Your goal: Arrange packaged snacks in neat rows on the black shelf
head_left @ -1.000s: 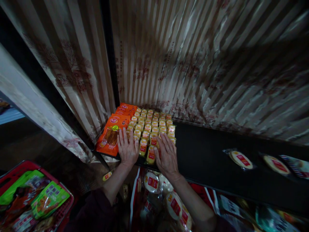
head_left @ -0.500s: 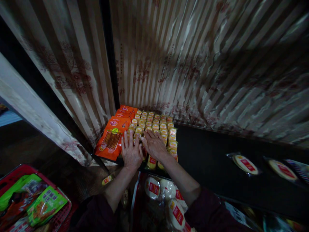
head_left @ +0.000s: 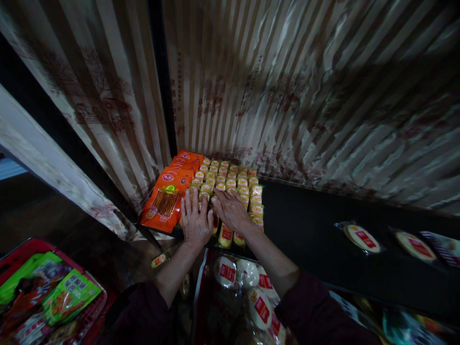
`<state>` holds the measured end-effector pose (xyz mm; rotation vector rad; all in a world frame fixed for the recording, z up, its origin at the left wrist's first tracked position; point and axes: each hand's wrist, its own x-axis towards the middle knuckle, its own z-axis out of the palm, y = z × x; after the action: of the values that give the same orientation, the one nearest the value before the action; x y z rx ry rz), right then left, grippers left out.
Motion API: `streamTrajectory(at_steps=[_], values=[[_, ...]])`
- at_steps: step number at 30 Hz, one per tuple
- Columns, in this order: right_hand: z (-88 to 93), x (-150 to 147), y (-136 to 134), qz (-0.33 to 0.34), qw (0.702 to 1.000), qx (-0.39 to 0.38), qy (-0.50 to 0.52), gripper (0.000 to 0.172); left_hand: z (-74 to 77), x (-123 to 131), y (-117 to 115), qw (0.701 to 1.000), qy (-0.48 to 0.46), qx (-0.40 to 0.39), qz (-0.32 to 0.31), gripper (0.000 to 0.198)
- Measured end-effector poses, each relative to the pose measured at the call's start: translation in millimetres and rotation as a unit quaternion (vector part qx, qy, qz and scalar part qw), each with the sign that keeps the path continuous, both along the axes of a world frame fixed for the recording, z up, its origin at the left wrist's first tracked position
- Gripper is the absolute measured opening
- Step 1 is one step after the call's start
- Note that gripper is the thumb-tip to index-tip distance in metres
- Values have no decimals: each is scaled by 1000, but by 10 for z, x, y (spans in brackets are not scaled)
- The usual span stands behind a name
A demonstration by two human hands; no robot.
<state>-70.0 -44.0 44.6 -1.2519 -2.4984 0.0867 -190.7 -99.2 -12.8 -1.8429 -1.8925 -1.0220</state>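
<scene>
Rows of small yellow-wrapped cakes (head_left: 232,183) sit packed together on the black shelf. My left hand (head_left: 196,223) lies over the front left of these rows, palm down with fingers stretched out. Beside it my right hand (head_left: 232,209) rests flat across the front middle, fingers extended and pointing up and left. Both hands appear to touch the tops of the packets; what lies under the palms is hidden. Orange snack bags (head_left: 163,199) with a clear window overlap in a row just left of my left hand. A few yellow packets (head_left: 225,235) show below my right hand at the shelf edge.
Round wrapped cakes (head_left: 362,238) lie farther right on the black shelf (head_left: 294,220). Below the shelf edge stands a box of round wrapped cakes (head_left: 259,309). At lower left is a red basket (head_left: 102,299) with snack bags. Striped sheeting (head_left: 223,96) and a dark post (head_left: 163,76) close off the back.
The view has shifted slightly, so the shelf goods sit a little higher. Both hands stay flat on the yellow packets, with little visible movement.
</scene>
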Motion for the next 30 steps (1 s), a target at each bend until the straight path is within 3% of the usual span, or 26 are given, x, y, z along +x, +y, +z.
streamTrajectory(at_steps=[4,8,15,21,25,30], values=[[-26,22,52,-6,999,24,35,43,12,2,-24,1000,1,7,-16,50],[-30,116,29,-43,990,100,93,42,22,23,-40,1000,1,13,-22,51],[-139,333,-502,-49,976,195,84,36,47,76,-49,1000,-5,5,-26,48],[-479,354,-1027,-71,980,182,44,38,9,81,-50,999,-12,5,-40,46],[-604,378,-1046,-82,984,159,28,44,-16,87,-44,999,-13,6,-39,45],[-615,406,-959,-78,986,147,32,45,-14,87,-39,999,-18,7,-38,44]])
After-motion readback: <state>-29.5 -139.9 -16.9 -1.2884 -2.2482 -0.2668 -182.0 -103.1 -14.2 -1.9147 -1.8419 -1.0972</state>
